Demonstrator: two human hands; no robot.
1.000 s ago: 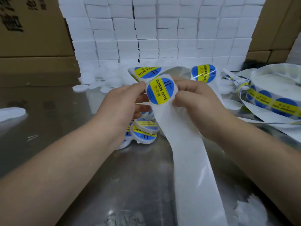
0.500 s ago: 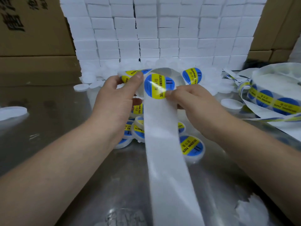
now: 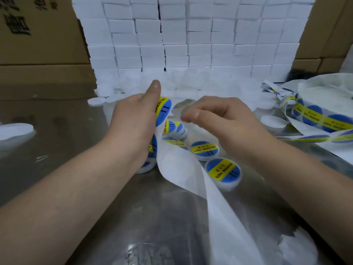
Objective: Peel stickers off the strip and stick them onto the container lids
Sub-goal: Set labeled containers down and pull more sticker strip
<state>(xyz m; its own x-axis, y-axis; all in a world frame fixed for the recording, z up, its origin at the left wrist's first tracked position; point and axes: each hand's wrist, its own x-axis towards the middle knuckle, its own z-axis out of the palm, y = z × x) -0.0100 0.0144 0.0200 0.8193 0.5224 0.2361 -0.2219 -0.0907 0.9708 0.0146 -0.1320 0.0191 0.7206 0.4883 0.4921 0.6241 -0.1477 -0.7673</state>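
Note:
My left hand (image 3: 136, 119) grips the top end of the white backing strip (image 3: 183, 169), thumb pointing up, with a blue and yellow round sticker (image 3: 163, 109) showing at the edge of the palm. The strip hangs from that hand and curls down across the metal table (image 3: 114, 236) towards me. My right hand (image 3: 219, 121) hovers just right of it, blurred, thumb and fingertips drawn together with nothing visible between them. Below the hands lie several stickered lids (image 3: 204, 149), one of them nearest me (image 3: 223, 172).
A heap of plain white lids (image 3: 181, 83) lies at the back against a wall of stacked white boxes (image 3: 191, 39). A loose roll of stickers (image 3: 313, 115) sits at the right. Cardboard boxes (image 3: 38, 44) stand on both sides. Single white lids (image 3: 273, 121) lie apart.
My right hand has let go of the strip and pulled away to the right. The strip has dropped onto the table, and the sticker has turned edge-on against my left hand.

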